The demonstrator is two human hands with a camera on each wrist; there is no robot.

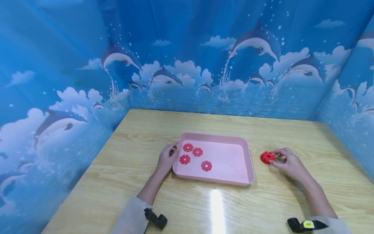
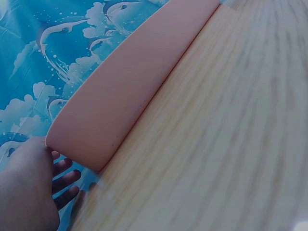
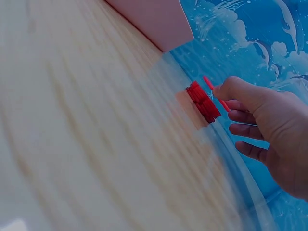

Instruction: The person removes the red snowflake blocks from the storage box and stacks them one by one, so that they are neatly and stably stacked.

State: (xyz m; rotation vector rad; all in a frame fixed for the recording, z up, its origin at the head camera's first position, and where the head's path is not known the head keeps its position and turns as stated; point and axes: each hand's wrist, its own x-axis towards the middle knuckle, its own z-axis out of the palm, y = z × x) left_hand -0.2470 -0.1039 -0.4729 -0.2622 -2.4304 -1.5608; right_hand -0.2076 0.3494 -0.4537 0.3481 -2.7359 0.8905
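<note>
Right of the left fingers (image 2: pixel 66 181) is a plain pink tray (image 1: pixel 225 152) with red discs (image 1: pixel 204 165). Between the right fingers (image 3: pixel 246 131) a red disc (image 3: pixel 208 83) shows, a red stack (image 3: pixel 202 102) beside them. Beneath, the surface (image 1: pixel 257 201) is pale-yellow wood grain; beyond, a blue backdrop (image 1: pixel 190 19) bears white-bellied dolphins (image 1: pixel 258 35).

Remotely, I read the tray (image 1: pixel 229 159) as smooth plastic, likewise the red discs (image 1: pixel 265 158) toward the right edge of the glossy, wood-grained desk (image 1: pixel 160 123).

At the head view's lower right, a yellow label (image 1: pixel 308 224) on a black wrist strap (image 1: pixel 320 225) bears illegibly small print.
</note>
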